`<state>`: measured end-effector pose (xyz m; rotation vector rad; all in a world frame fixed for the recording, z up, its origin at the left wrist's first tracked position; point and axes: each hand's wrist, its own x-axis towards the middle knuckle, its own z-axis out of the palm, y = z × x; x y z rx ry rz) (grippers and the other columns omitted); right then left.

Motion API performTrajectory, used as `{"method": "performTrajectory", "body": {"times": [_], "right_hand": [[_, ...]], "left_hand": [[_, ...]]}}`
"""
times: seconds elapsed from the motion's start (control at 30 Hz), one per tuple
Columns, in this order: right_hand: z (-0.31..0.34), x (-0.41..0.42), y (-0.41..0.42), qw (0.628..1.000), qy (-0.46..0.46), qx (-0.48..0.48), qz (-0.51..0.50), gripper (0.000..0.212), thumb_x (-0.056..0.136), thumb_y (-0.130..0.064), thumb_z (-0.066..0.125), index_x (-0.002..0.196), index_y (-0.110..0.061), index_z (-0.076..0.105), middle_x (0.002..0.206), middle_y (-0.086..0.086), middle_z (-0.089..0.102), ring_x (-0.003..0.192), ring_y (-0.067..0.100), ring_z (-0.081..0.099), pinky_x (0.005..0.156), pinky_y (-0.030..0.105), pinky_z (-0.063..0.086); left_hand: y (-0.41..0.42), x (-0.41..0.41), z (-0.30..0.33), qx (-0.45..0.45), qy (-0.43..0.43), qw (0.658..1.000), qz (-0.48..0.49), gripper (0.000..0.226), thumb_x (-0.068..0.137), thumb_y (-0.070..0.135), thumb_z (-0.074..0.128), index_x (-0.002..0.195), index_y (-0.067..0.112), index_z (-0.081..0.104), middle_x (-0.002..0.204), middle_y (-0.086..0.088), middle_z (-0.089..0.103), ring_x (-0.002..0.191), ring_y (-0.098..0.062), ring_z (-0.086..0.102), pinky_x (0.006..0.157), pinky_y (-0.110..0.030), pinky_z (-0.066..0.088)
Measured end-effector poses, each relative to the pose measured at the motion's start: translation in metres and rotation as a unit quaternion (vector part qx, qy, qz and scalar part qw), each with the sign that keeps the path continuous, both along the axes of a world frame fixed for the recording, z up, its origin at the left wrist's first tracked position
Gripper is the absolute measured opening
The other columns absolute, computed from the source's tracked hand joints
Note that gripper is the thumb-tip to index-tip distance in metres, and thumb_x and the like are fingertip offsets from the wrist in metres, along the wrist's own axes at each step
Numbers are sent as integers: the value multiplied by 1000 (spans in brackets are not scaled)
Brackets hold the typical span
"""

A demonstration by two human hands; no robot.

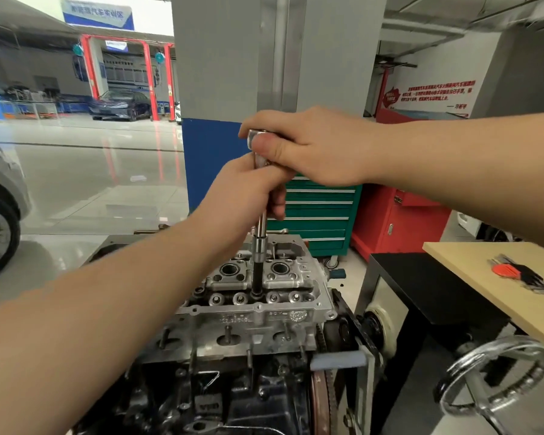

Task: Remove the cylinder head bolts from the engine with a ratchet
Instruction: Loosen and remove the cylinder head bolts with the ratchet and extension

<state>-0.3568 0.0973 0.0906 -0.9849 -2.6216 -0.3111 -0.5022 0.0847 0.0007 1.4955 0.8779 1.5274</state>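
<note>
Above the engine [252, 309], both hands [314, 149] round the ratchet [259, 233].

Cylinder head [258, 312]: matt cast grey metal; ratchet [258, 142] and extension [259, 246]: bright polished steel; floor [85, 171]: glossy, reflective; tabletop [471, 265]: pale smooth wood.

Desk [471, 265], pale wood top, at right: one set of hex keys [520, 273] with red holder lying on it. Floor [91, 183], glossy: green drawer cabinet [318, 215], red cabinet [399, 221].
</note>
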Motion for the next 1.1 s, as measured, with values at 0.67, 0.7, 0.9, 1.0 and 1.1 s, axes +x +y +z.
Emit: {"method": "performTrajectory", "body": {"times": [0.67,0.7,0.9,1.0,1.1], "right_hand": [[-24,-18,-4,952,13,272,-142,53,101,-70,22,105,-30,56,63,-5,32,70,29,44,53,33,21],[-26,-21,-10,944,15,296,-144,54,100,-70,23,101,-29,57,61,-5,27,67,29,42,51,32,16],[-22,-18,3,981,106,163,-4,45,97,-70,32,101,-35,60,65,-6,53,73,23,55,62,38,38],[-28,-14,12,982,183,-7,55,30,105,-48,45,114,-25,62,83,-6,65,83,20,61,81,44,49],[-32,-24,11,983,143,107,-47,40,104,-61,34,104,-24,50,74,-5,57,78,29,59,64,40,38]], "left_hand": [[-3,16,-33,5,-33,997,71,21,88,24,56,72,12,49,52,2,42,46,-14,38,44,-22,36],[-3,16,-33,1,-55,997,60,20,81,23,52,64,17,48,49,5,37,43,-14,32,43,-24,32],[9,-11,-18,-94,-10,980,-177,38,83,22,52,57,24,24,46,4,18,43,-17,14,46,-25,26],[8,-4,-20,-74,3,993,-97,38,93,25,57,62,20,36,47,-1,27,43,-18,23,46,-25,33],[4,11,-35,6,12,992,129,29,95,27,61,73,12,51,53,-3,49,48,-17,46,47,-22,39]]}}
